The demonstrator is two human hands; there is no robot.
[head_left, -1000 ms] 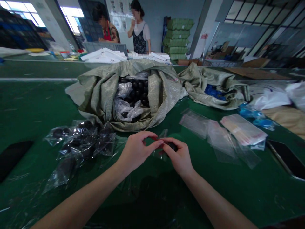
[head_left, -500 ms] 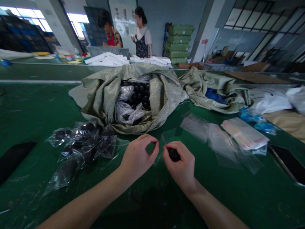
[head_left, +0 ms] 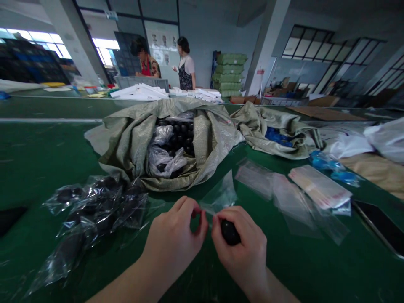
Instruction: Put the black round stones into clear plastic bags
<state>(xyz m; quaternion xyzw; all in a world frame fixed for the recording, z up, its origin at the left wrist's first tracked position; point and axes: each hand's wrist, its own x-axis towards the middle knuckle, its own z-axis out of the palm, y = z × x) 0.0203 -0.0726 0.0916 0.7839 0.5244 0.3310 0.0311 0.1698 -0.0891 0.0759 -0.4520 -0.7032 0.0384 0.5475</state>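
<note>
A clear plastic bag [head_left: 222, 193] stretches between my two hands, its free part standing up beyond the fingertips. My left hand [head_left: 178, 235] is closed in a pinch on the bag's near left edge. In the curled fingers of my right hand [head_left: 244, 248] sits a smooth, round black ball [head_left: 230, 232], while its thumb and forefinger pinch the bag's other side. Left of my hands lies a heap of bagged black balls [head_left: 104, 206]. Beyond them an open woven sack [head_left: 211, 143] holds many loose black balls [head_left: 181, 136] and crumpled plastic.
Flat clear bags [head_left: 255, 176] and a thicker stack of bags [head_left: 318, 185] lie to the right, beside a phone [head_left: 378, 225]. A second sack [head_left: 252, 126] holds blue pieces [head_left: 277, 136]. A black object [head_left: 11, 219] is at far left. Two people stand behind the table.
The bag has risen and spread out between my fingertips. Both hands sit lower in the picture and closer together; the view has tilted upward. The ball stays in my right hand.
</note>
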